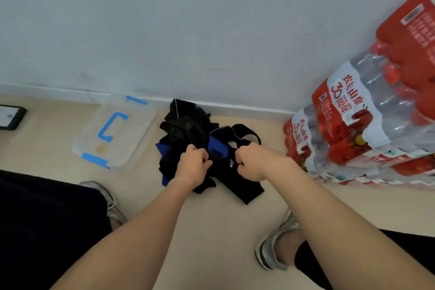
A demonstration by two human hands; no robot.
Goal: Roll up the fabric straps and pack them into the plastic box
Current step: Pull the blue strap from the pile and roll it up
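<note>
The fingers (200,152) of the left hand (194,165) are curled and closed on black fabric. The fingers (243,156) of the right hand (253,163) are curled tight in the same way, and a black strap (231,165) is gripped between the two hands. A small white mark is seen on this strap, just between the fingers. Under the fingers and just beyond them, the pile of fabric straps (186,125) is lying on the floor (223,231); it is black with some blue parts, and one flat end is spread out below the right hand. To the left of the fingers, near the pile but apart from it, the plastic box (131,139) is placed. It is clear, with a blue handle and blue clips; whether it is open cannot be told. Further left, a dark phone (10,116) is cut by the edge. To the right of the fingers, packs of water bottles (367,125) in red wrap are stacked by the wall (188,30). Nearer to the person than the fingers, a left shoe (110,200) and a right shoe (273,247) are seen.
</note>
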